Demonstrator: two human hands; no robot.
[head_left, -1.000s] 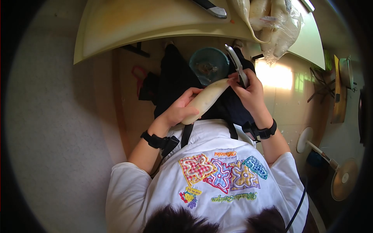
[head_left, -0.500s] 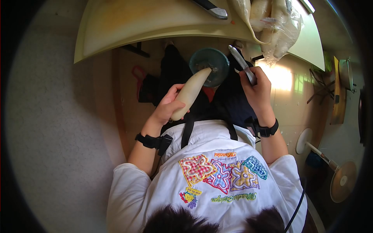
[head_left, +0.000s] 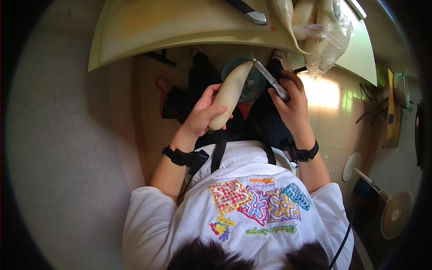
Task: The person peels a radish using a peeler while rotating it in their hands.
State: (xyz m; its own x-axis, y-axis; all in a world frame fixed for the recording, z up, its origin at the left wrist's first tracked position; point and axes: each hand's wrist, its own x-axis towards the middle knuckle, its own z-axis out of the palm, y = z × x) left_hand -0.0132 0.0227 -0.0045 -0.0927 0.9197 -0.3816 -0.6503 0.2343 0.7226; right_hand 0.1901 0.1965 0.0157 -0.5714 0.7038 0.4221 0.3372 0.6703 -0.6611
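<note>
My left hand (head_left: pixel 202 115) is wrapped round the thick lower end of a white radish (head_left: pixel 231 92), whose narrow end points up and away from me. In my right hand (head_left: pixel 294 101) is a slim silver peeler (head_left: pixel 271 80). Its far end is at the radish's narrow tip; whether it touches is too small to tell. Below both, between my legs, stands a teal bucket (head_left: pixel 255 87) with some scraps in it, partly hidden by the radish.
A pale table (head_left: pixel 180 33) spans the space ahead, bearing a black-and-silver tool (head_left: pixel 247 11) and several white radishes in a clear plastic bag (head_left: pixel 326 45) that overhangs the edge. A white fan (head_left: pixel 396 215) stands at right. A red-handled dark item (head_left: pixel 171 102) lies at left.
The radish has shifted slightly right and up in my left hand. My right hand has brought the peeler leftward to the radish's narrow tip.
</note>
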